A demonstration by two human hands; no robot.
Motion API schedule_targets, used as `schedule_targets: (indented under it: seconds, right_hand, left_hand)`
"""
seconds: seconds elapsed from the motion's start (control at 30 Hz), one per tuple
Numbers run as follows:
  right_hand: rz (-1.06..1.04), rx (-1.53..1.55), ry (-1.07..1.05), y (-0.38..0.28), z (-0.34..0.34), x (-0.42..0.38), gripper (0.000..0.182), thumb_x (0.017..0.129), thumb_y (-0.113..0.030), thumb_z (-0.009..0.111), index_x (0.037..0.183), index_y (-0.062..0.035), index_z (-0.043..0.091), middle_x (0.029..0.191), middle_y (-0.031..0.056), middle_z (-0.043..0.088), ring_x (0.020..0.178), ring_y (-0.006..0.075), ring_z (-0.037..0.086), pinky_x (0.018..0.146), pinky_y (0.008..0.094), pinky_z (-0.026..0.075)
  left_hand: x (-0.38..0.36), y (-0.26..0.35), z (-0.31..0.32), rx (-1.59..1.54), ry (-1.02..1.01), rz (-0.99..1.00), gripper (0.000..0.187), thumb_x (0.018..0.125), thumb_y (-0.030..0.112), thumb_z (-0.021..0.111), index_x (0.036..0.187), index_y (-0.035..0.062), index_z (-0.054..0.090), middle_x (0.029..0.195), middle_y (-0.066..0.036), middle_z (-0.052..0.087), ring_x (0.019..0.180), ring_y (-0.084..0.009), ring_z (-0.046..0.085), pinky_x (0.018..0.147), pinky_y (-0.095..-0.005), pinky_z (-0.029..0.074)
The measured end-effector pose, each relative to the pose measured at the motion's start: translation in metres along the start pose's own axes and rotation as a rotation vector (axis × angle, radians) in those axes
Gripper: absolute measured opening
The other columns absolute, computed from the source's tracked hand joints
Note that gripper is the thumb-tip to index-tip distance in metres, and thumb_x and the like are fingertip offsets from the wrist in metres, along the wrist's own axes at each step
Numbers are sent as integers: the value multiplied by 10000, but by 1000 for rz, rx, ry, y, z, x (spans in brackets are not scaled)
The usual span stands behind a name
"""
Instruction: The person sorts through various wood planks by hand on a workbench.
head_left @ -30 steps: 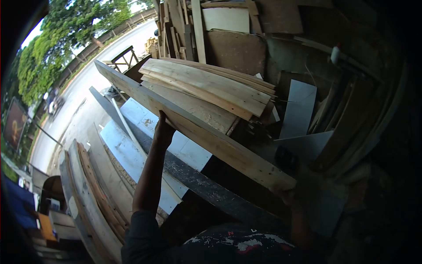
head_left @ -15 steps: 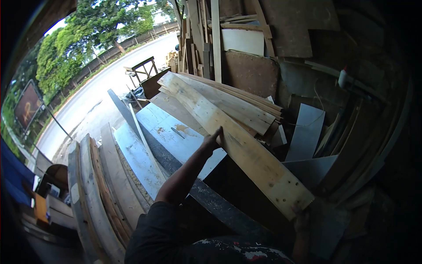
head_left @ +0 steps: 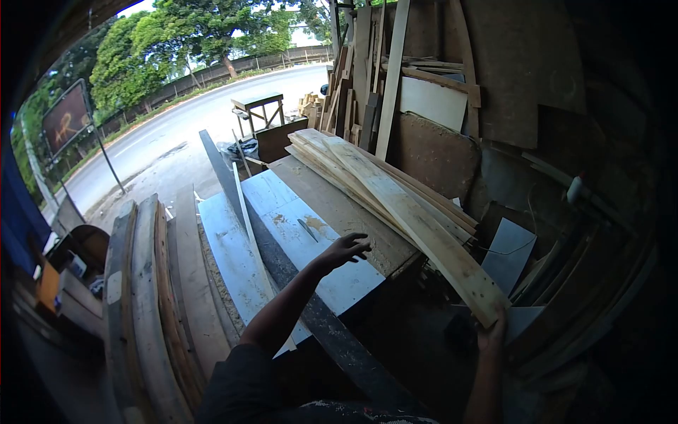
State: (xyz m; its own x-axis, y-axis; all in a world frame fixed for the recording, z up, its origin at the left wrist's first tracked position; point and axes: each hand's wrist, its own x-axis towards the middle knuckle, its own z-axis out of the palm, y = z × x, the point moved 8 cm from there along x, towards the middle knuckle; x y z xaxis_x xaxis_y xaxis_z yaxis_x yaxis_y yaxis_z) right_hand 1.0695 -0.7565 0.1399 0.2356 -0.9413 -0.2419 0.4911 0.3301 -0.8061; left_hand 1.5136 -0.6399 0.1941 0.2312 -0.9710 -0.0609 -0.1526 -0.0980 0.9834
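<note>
A long, pale wooden plank (head_left: 417, 219) lies slanting across a stack of boards (head_left: 332, 166), its near end sticking out toward me. My right hand (head_left: 493, 326) grips that near end at its corner, the fingers partly hidden beneath the wood. Above the white sheet, my left hand (head_left: 344, 252) hangs in the air with its fingers apart, holding nothing and away from the plank. Under it is the white board (head_left: 346, 286), with a small dark slim piece (head_left: 306, 228) and some sawdust on it.
A long dark beam (head_left: 332, 332) and a thin strip (head_left: 247, 219) run across the white sheets. Several thick planks (head_left: 145, 304) lie at left. Upright boards (head_left: 390, 85) lean at the back. A small wooden table (head_left: 258, 102) stands by the road (head_left: 205, 113).
My left hand has let go of the plank and moved off its edge. The plank has swung right onto the stack, my right hand still at its near end. The view has shifted.
</note>
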Motion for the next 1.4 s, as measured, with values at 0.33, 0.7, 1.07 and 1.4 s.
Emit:
schedule_targets:
  seconds: [0.33,0.7,1.07,1.4]
  right_hand:
    - [215,-609,-65,15,43,288,469,875,-464,640,1059,-34,618,673,68,607,489,185,574,397,300,450]
    - [-136,-977,179,1,15,266,413,898,-391,627,1090,-27,591,856,91,613,554,204,643,423,335,533]
    - [40,-627,-5,120,-32,142,339,908,-364,638,1126,-112,577,849,44,592,626,160,633,492,298,520]
    - [-22,-733,-549,167,111,-26,309,894,-182,673,1122,20,622,937,84,653,771,135,636,590,264,528]
  left_hand:
    - [-317,-31,-106,-110,547,-154,427,1003,320,502,1286,1,525,1104,-143,663,999,-211,631,878,-361,496]
    - [-494,-296,135,-309,461,-924,413,979,321,565,1210,-20,587,1158,-154,644,1049,-229,632,917,-344,504]
    - [-512,-239,142,-642,745,-827,413,998,363,507,1102,-15,635,1061,-105,662,938,-201,635,856,-332,515]
    - [-424,86,65,-95,651,477,111,970,119,557,999,12,573,1043,-104,617,1036,-162,565,873,-293,466]
